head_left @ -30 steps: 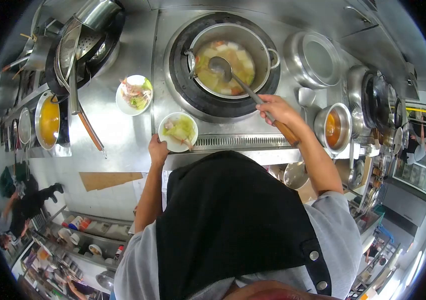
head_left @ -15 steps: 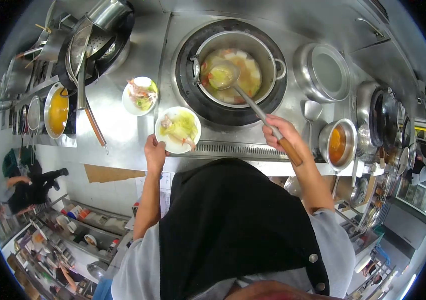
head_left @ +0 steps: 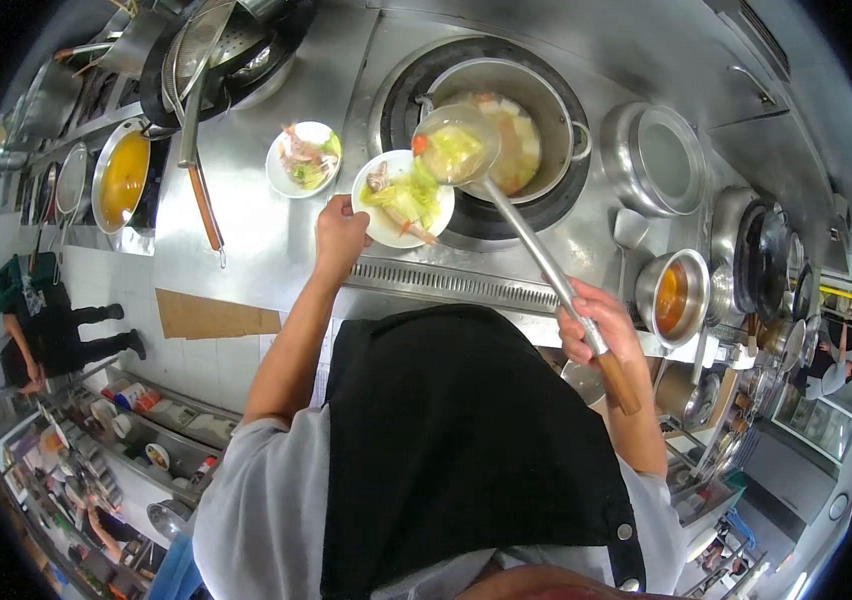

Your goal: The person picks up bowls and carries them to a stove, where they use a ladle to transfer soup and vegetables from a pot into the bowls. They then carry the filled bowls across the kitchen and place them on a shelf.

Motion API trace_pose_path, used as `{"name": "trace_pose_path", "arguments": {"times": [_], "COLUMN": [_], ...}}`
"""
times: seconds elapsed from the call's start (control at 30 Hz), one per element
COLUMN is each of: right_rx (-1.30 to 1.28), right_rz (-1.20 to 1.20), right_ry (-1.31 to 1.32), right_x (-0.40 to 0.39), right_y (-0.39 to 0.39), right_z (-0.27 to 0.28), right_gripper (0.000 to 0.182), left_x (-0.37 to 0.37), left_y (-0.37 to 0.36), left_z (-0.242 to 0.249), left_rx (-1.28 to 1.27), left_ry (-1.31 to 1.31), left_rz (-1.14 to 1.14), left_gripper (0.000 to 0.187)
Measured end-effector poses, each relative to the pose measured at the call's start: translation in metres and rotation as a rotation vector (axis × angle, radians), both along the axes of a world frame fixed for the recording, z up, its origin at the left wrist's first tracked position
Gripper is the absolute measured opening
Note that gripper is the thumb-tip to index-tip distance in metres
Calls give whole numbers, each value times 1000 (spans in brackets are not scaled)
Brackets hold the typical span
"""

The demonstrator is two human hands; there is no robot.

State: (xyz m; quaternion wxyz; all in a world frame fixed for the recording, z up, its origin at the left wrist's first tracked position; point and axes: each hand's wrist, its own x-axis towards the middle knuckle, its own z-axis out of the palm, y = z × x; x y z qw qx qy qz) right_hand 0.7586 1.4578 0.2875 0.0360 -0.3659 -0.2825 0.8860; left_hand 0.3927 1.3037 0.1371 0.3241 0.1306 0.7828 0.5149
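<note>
My left hand [head_left: 343,240] pinches the near-left rim of a white bowl [head_left: 376,226] at the stove's edge. Leafy greens and pinkish pieces fill it. Wrapped round the long handle of a metal ladle [head_left: 531,247] is my right hand [head_left: 596,322]. The ladle's cup, full of broth with yellow-green and orange pieces, hangs over the near side of a steel pot [head_left: 553,120], overlapping the bowl's right rim in view. White chunks float in the pot's broth. A second white bowl [head_left: 278,180] with similar food stands behind my left hand.
To the left are a pan of yellow liquid [head_left: 99,195] and a wok stacked with strainers [head_left: 181,60]. A spatula [head_left: 631,228], a saucepan of orange liquid [head_left: 694,315] and a wide metal pan [head_left: 626,185] sit right of the burner. Another person [head_left: 56,330] stands far left.
The filled ladle has risen from the pot's broth and come nearer the bowl. My left hand has brought the bowl closer to the pot. The camera view has shifted slightly.
</note>
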Motion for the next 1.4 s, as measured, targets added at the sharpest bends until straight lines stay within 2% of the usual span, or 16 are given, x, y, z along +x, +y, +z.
{"name": "trace_pose_path", "arguments": {"times": [0.13, 0.23, 0.33, 0.53, 0.83, 0.93, 1.03, 1.17, 1.27, 1.4], "right_rx": [30, 8, 98, 15, -176, -145, -58, -22, -43, -87], "right_rz": [79, 94, 134, 71, -115, -195, -240, -255, -266, -274], "right_ry": [-32, -26, -39, -38, 320, 311, 251, 149, 119, 129], "right_x": [-15, -24, -30, -32, -12, -7, -5, 0, 0, -2], "right_y": [-24, -37, -45, -50, -48, -38, -20, 14, 28, 27], "right_z": [-5, -6, -5, -7, -32, -32, -39, -68, -84, -84], "right_gripper": [55, 56, 57, 58, 57, 57, 55, 51, 50, 49], "left_x": [-11, -17, -20, -21, -19, -14, -12, -7, 0, 3], "left_y": [-5, -13, -21, -30, -35, -36, -39, -54, -58, -72], "left_z": [2, -6, -18, -19, -25, -30, -32, -66, -65, -99], "left_rx": [-12, -31, -36, 7, 68, 107, 51, 113, -33, -36], "left_ry": [-19, -16, -12, -47, 43, -33, -51, 56, 60, 31], "left_rz": [-56, -83, -75, -38, -14, 36, 3, -36, -34, -28], "left_gripper": [38, 37, 36, 36, 30, 27, 38, 37, 36, 36]}}
